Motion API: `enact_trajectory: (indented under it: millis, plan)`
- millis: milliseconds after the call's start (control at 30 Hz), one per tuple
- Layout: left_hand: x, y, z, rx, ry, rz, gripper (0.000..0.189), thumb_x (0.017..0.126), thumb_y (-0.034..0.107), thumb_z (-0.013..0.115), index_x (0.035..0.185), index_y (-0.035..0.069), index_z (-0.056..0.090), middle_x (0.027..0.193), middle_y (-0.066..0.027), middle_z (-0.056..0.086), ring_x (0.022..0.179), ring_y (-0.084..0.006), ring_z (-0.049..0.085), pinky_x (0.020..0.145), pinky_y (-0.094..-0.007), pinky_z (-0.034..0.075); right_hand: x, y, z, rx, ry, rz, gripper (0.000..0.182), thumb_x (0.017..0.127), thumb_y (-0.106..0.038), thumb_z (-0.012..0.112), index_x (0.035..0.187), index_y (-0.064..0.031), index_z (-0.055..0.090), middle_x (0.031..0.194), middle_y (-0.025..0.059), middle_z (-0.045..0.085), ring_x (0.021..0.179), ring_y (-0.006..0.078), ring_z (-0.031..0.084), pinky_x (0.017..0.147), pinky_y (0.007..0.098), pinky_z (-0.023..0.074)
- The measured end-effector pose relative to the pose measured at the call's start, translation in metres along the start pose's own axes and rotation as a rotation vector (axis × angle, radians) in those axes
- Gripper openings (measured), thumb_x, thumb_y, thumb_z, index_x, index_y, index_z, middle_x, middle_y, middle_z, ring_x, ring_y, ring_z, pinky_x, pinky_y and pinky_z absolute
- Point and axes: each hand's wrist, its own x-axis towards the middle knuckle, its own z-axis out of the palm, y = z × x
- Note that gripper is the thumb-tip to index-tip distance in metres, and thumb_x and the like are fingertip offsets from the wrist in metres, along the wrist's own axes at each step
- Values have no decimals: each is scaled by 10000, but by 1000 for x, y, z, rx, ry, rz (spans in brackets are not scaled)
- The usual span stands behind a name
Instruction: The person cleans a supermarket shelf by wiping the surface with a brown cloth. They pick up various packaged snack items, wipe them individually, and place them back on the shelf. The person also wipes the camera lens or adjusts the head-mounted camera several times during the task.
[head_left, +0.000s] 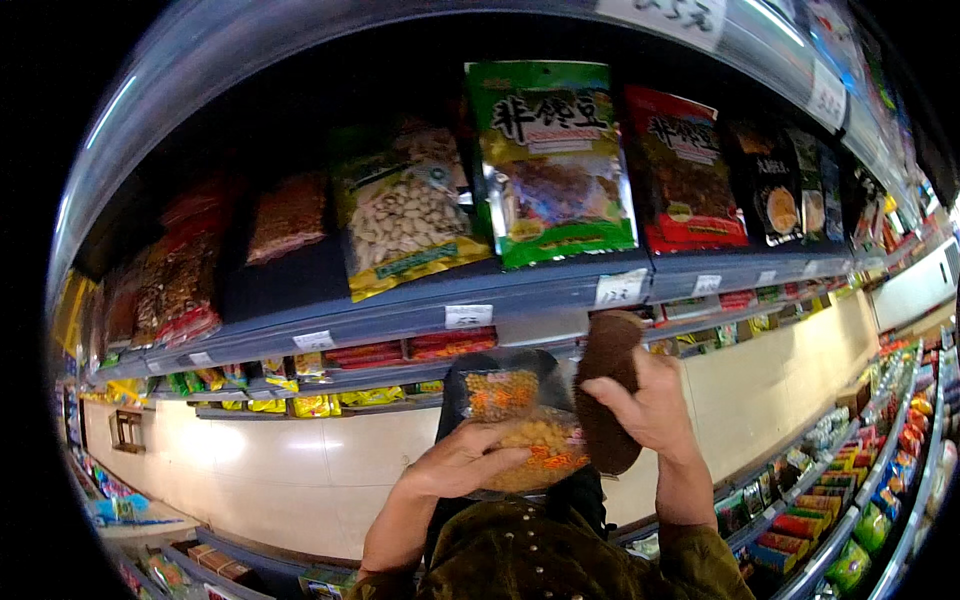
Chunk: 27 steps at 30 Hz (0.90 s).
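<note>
My left hand (472, 457) grips a clear plastic pack of yellow snacks (540, 450) with orange print, held in front of my body. Behind its upper edge is a smaller pack of round yellow snacks (501, 391). My right hand (645, 405) is closed around a dark brown cloth or brush-like pad (611, 397), upright beside the packs; its exact kind is unclear. Above, a green snack bag (555, 165), a red snack bag (686, 172) and a bag of pale nuts (409, 217) stand on the shelf (390, 307).
Price tags (469, 316) line the shelf edge, close above my hands. Lower shelves hold red and yellow packets (315, 406). A small wooden stool (126, 431) stands on the tiled floor (285, 465) at left. Stocked shelves (817, 510) run along the right.
</note>
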Motion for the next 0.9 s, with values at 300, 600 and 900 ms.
enact_trajectory:
  millis: [300, 600, 900]
  plan:
    - [-33, 4, -32, -62, 104, 223, 403, 826, 197, 542, 1131, -51, 452, 885, -110, 582, 795, -134, 516, 728, -280, 421, -19, 6, -11, 489, 287, 184, 184, 697, -136, 553, 812, 2, 517, 679, 10, 506, 606, 93, 439, 557, 245, 380]
    - [-69, 56, -181, -342, 918, 279, 297, 808, 137, 528, 1061, -13, 487, 1019, -90, 555, 855, -159, 562, 752, -297, 478, -40, 35, -9, 577, 262, 208, 366, 721, -332, 634, 864, -16, 518, 748, -4, 495, 661, 88, 433, 589, 247, 371]
    - [-50, 14, -322, -112, 1155, 178, 237, 788, 243, 580, 959, 82, 553, 764, -30, 561, 616, -147, 532, 557, -269, 435, -49, 35, -13, 580, 247, 208, 306, 750, -292, 604, 852, -17, 515, 705, -13, 479, 624, 73, 398, 554, 226, 345]
